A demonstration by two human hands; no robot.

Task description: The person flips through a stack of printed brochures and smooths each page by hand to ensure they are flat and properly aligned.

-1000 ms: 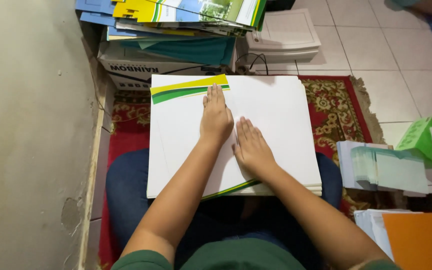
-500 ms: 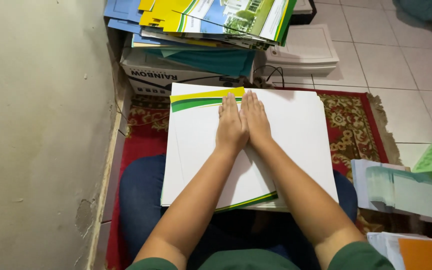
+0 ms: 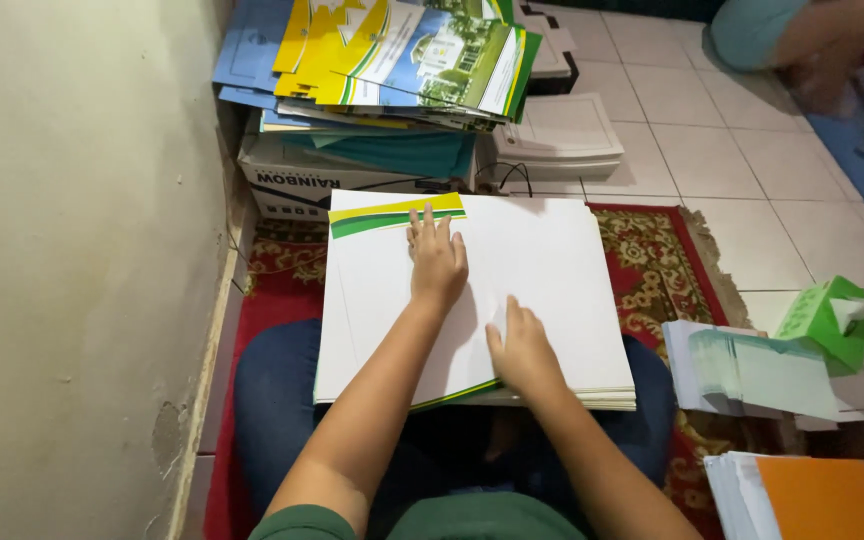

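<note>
Head view: a stack of large white sheets [image 3: 542, 270] with a yellow-green stripe at its far left corner lies across the person's lap, over a red patterned rug [image 3: 652, 270]. The left hand [image 3: 437, 262] lies flat and open on the top sheet's far middle, gripping nothing. The right hand [image 3: 524, 350] presses open-palmed nearer the near edge, fingers spread. A green tissue box [image 3: 830, 322] sits far right.
</note>
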